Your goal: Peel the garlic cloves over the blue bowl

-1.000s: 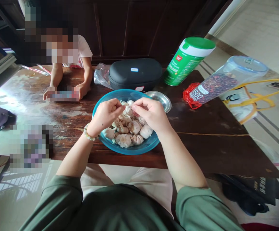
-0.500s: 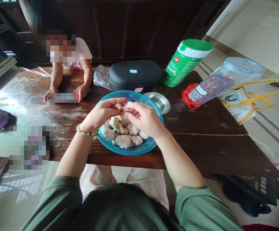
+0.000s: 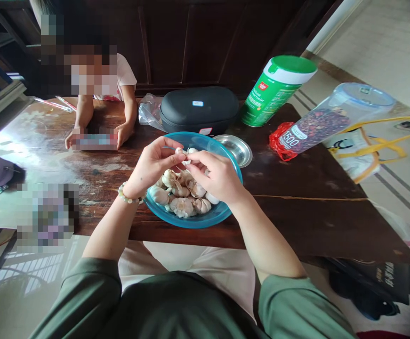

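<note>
A translucent blue basin full of whole garlic bulbs stands at the front of the wooden table. Over its far half, my left hand, with a beaded bracelet at the wrist, pinches a small pale garlic clove between thumb and fingers. My right hand meets it from the other side, its thumb and fingertips closed at the clove, with a bit of white skin showing there. The fingers partly hide the clove. Behind the right hand, a shallow metal bowl sits beside the basin.
Behind the basin lie a black case and a crumpled clear bag. To the right are a green powder can and a tilted clear jar with a red bag. Across the table, a person's hands hold a blurred flat object.
My left fingers have curled in more around the clove, which now sits more upright in the pinch. My right fingertips have shifted slightly; white skin shows between the hands.
</note>
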A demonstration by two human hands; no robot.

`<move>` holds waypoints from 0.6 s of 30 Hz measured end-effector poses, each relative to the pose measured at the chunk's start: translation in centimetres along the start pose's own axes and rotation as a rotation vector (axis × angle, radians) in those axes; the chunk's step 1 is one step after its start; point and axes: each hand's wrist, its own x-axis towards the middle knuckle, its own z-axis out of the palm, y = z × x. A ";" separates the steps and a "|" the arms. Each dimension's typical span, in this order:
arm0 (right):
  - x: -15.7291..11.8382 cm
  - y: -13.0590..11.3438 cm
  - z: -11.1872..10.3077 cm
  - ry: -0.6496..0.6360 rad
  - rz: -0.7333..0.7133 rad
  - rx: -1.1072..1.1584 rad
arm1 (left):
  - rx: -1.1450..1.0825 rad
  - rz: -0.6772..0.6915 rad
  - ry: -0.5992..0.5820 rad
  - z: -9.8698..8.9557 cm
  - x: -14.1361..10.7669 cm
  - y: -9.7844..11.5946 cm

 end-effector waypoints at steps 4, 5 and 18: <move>-0.1 -0.2 -0.2 0.103 0.008 0.009 | -0.003 -0.010 -0.026 -0.1 -0.2 0.3; -0.2 -0.3 -0.3 0.131 0.026 0.018 | -0.029 -0.030 -0.043 -0.2 -0.2 0.3; -0.1 -0.5 0.1 0.103 -0.065 -0.211 | -0.076 -0.179 -0.202 -0.8 0.1 0.2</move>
